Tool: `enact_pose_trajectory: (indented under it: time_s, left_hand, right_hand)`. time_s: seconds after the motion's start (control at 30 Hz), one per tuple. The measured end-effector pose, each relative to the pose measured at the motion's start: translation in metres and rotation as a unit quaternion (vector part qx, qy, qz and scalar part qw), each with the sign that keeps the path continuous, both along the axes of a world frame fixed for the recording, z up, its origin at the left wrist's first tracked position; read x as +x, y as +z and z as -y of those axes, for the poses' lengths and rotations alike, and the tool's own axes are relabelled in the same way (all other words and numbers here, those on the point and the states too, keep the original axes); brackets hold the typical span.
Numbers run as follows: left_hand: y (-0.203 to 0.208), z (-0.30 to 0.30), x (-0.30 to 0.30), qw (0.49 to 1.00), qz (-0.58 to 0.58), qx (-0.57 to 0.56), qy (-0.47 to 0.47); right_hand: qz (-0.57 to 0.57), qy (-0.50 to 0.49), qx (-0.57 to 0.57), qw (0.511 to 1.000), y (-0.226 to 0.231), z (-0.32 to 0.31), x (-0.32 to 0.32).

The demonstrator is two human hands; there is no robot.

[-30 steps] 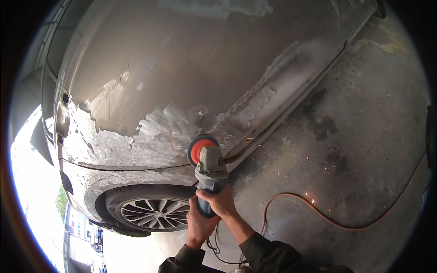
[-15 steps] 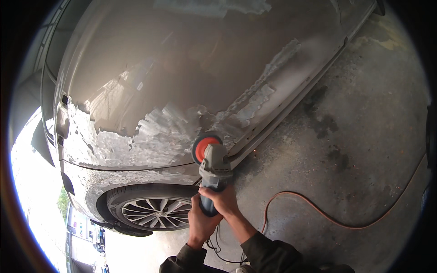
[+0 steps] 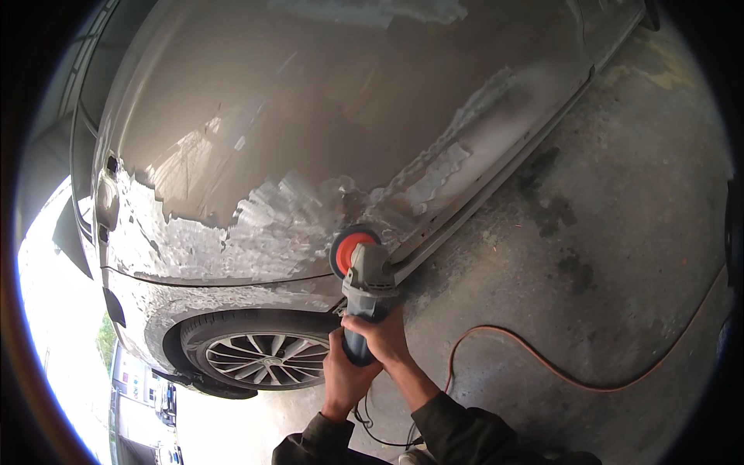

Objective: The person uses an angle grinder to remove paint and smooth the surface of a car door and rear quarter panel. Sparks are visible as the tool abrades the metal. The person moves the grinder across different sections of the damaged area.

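Observation:
Both my hands are wrapped round an angle grinder [image 3: 370, 273] with a grey head and a dark body. My left hand [image 3: 346, 381] grips its rear end, while my right hand [image 3: 381, 335] holds the body just ahead of it. The grinder's round disc [image 3: 346, 252], red with a dark rim, is at the lower part of a car's brownish side panel [image 3: 310, 116], near the sill. Around the disc the paint gives way to a bare, scuffed silvery patch [image 3: 209, 252]. The disc hides the spot under it.
Below the panel seam is the car's wheel [image 3: 271, 360] with a multi-spoke rim. An orange-brown hose [image 3: 542, 361] curves over the stained concrete floor [image 3: 620, 209] to the right. A dark cable [image 3: 387, 443] hangs and loops beneath my hands. A few sparks fly above the floor.
The grinder and my hands have shifted very slightly to the right in the view, with the same grip. The sparks over the floor are in different places.

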State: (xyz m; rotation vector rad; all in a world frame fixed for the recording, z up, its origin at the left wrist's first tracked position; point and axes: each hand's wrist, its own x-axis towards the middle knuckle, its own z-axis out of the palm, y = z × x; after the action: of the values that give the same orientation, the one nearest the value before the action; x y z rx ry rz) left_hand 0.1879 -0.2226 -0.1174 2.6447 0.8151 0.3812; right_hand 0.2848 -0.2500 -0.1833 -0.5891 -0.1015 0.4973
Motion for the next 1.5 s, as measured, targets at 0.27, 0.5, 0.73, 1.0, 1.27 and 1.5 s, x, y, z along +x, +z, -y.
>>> enact_pose_trajectory:
  time_s: [0.27, 0.5, 0.73, 1.0, 1.27, 1.5]
  left_hand:
    - [0.009, 0.011, 0.038, 0.998, -0.006, 0.034, -0.055]
    - [0.0, -0.008, -0.015, 0.999, -0.027, 0.001, 0.021]
    - [0.005, -0.014, -0.026, 0.999, 0.022, -0.017, 0.02]
    - [0.004, -0.01, -0.025, 0.999, 0.027, -0.037, 0.02]
    - [-0.023, 0.014, -0.048, 0.992, 0.018, -0.11, 0.06]
    - [-0.062, 0.024, -0.037, 0.993, -0.034, -0.115, 0.012]
  right_hand:
    - [-0.054, -0.008, 0.05, 0.997, 0.008, 0.02, 0.031]
    - [-0.036, 0.064, 0.058, 0.996, -0.003, -0.009, -0.015]
    - [-0.007, 0.072, 0.006, 0.997, 0.014, -0.011, -0.024]
    - [0.004, 0.055, -0.005, 0.998, 0.006, -0.015, -0.024]
    - [0.04, 0.094, -0.129, 0.986, -0.027, 0.003, -0.049]
    - [-0.045, 0.082, -0.131, 0.987, -0.065, 0.038, -0.039]
